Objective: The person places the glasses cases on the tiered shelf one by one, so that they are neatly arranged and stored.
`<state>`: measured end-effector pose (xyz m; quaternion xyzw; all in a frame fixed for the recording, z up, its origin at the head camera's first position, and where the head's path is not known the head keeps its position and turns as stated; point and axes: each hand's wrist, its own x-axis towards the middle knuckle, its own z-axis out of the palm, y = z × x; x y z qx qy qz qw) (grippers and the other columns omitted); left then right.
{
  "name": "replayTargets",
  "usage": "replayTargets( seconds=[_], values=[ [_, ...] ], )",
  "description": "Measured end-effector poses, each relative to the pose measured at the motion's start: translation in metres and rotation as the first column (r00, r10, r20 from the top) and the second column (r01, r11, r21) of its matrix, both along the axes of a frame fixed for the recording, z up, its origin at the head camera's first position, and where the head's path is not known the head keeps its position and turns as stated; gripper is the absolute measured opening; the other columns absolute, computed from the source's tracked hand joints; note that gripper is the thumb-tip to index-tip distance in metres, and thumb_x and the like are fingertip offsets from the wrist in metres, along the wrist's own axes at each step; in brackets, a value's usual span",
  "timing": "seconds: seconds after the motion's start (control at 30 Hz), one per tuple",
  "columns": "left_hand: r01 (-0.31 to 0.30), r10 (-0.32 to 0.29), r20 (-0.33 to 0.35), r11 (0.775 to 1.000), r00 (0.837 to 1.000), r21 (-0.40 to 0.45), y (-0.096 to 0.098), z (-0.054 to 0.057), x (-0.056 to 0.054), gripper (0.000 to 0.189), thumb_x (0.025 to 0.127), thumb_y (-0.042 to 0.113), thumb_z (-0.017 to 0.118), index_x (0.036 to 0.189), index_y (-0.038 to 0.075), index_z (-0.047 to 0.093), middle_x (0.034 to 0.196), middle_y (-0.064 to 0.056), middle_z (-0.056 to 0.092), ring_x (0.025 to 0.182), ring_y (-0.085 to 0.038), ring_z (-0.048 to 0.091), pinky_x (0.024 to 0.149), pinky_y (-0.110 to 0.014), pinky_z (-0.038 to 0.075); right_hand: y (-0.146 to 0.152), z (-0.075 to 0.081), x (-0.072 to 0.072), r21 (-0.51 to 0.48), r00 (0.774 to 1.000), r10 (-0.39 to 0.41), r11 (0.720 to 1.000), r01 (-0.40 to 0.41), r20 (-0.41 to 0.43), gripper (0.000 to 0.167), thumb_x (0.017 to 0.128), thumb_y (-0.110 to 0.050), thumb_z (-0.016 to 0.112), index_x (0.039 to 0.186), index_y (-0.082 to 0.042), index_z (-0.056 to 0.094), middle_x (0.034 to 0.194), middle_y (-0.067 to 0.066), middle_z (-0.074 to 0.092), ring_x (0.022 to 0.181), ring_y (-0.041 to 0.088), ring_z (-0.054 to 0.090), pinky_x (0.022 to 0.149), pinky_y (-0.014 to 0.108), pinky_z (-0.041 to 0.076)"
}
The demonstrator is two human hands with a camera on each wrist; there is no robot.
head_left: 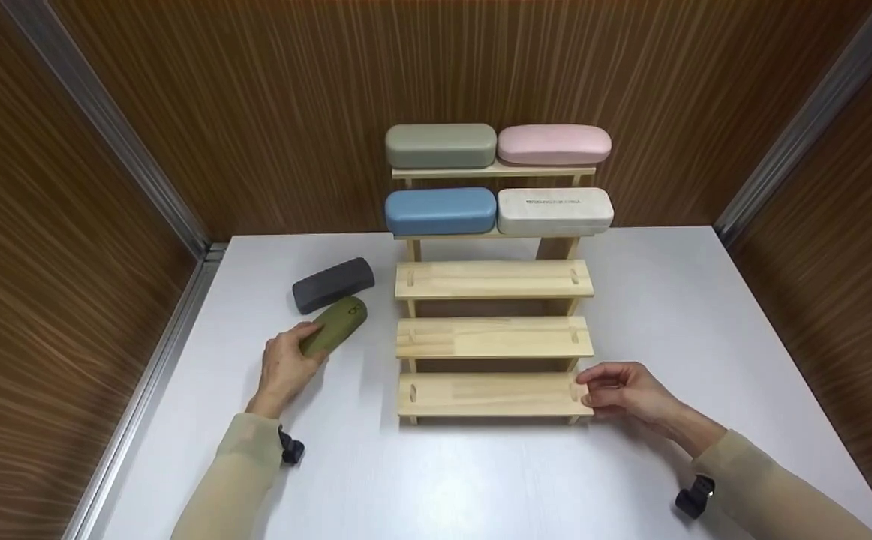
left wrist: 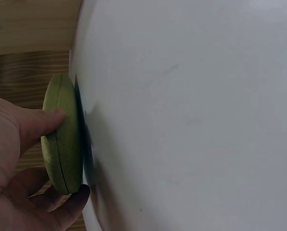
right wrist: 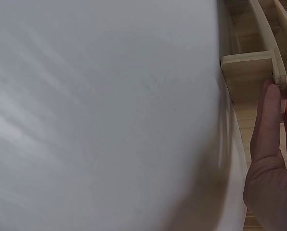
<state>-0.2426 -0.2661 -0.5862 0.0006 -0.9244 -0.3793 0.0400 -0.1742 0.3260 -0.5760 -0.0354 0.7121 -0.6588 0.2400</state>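
An olive-green glasses case point(head_left: 340, 324) lies at a slant in my left hand point(head_left: 286, 366), left of a stepped wooden rack. In the left wrist view the thumb presses one side of the green case point(left wrist: 69, 149) and the fingers curl round the other. Whether the case touches the table is hard to tell. Just behind it rests a dark grey glasses case point(head_left: 333, 285). On the other side, my right hand point(head_left: 635, 397) pinches the right end of the rack's lowest shelf point(head_left: 492, 394). The right wrist view has its thumb and fingers at the shelf's edge point(right wrist: 279, 67).
A sage-green case point(head_left: 440, 146) and a pink case point(head_left: 554, 145) sit side by side on the top shelf. Below them are a blue case point(head_left: 440, 211) and a white case point(head_left: 554, 211). Wood-grain panels point(head_left: 286, 112) enclose the white table point(head_left: 473, 480) at the back and sides.
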Motion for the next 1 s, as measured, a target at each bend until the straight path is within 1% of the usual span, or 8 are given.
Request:
replayTargets(
  seconds=[0.1,0.2,0.37,0.57,0.67,0.87,1.0],
  values=[
    [0.007,-0.007,-0.015,1.0,1.0,0.009,-0.001,0.0,0.0,0.054,0.096,0.003,0.078,0.149,0.003,0.071,0.158,-0.025,0.067,0.138,-0.048,0.07,0.115,-0.059,0.055,0.0,0.0,0.0,-0.017,1.0,0.005,1.0,-0.005,0.005,0.029,0.096,0.005,0.079,0.12,-0.011,0.083,0.104,-0.01,0.083,0.096,0.007,0.08,0.082,0.027,0.071],
    [0.008,-0.008,-0.023,1.0,1.0,0.007,-0.001,0.003,0.001,0.053,0.096,0.002,0.078,0.149,0.003,0.071,0.155,-0.024,0.07,0.134,-0.046,0.073,0.112,-0.058,0.057,0.0,-0.001,-0.001,-0.018,1.0,0.007,1.0,-0.007,0.009,0.029,0.096,0.005,0.079,0.121,-0.011,0.082,0.106,-0.01,0.084,0.097,0.007,0.081,0.084,0.028,0.071],
    [0.004,-0.005,-0.021,1.0,1.0,-0.007,-0.002,0.01,0.002,0.052,0.096,0.003,0.079,0.148,0.004,0.072,0.15,-0.024,0.073,0.127,-0.045,0.075,0.106,-0.056,0.057,0.001,0.0,-0.001,0.001,1.0,0.004,1.0,-0.004,0.018,0.029,0.096,0.003,0.08,0.121,-0.011,0.082,0.105,-0.01,0.084,0.096,0.008,0.081,0.082,0.028,0.071],
    [0.02,-0.02,-0.023,1.0,1.0,-0.01,-0.004,0.019,0.003,0.051,0.097,0.006,0.079,0.148,0.006,0.073,0.149,-0.023,0.073,0.121,-0.042,0.075,0.1,-0.049,0.055,0.0,-0.002,-0.001,-0.023,1.0,0.011,1.0,-0.011,0.008,0.029,0.096,0.005,0.078,0.119,-0.012,0.083,0.105,-0.01,0.084,0.096,0.008,0.081,0.083,0.028,0.071],
    [0.024,-0.024,-0.033,1.0,0.999,-0.007,-0.006,0.024,0.004,0.051,0.097,0.007,0.079,0.148,0.006,0.073,0.151,-0.025,0.072,0.126,-0.044,0.075,0.102,-0.048,0.055,0.0,-0.003,-0.002,-0.033,1.0,0.016,0.999,-0.016,-0.006,0.03,0.096,0.007,0.078,0.118,-0.012,0.083,0.104,-0.01,0.085,0.095,0.008,0.081,0.082,0.027,0.071],
    [0.041,-0.041,-0.074,0.999,0.996,-0.003,-0.009,0.034,0.005,0.051,0.095,0.008,0.079,0.146,0.005,0.074,0.152,-0.025,0.07,0.136,-0.049,0.071,0.111,-0.057,0.057,0.0,-0.003,-0.002,-0.039,1.0,0.02,0.999,-0.021,-0.015,0.029,0.095,0.007,0.078,0.118,-0.012,0.084,0.103,-0.01,0.084,0.094,0.007,0.08,0.08,0.026,0.071],
    [0.06,-0.06,-0.106,0.998,0.993,-0.006,-0.01,0.041,0.005,0.051,0.094,0.008,0.081,0.144,0.004,0.075,0.152,-0.027,0.07,0.14,-0.051,0.069,0.118,-0.061,0.056,0.0,-0.003,-0.002,-0.028,1.0,0.02,0.999,-0.021,-0.017,0.03,0.096,0.008,0.076,0.118,-0.011,0.084,0.104,-0.011,0.083,0.094,0.008,0.08,0.081,0.026,0.07]
  ],
)
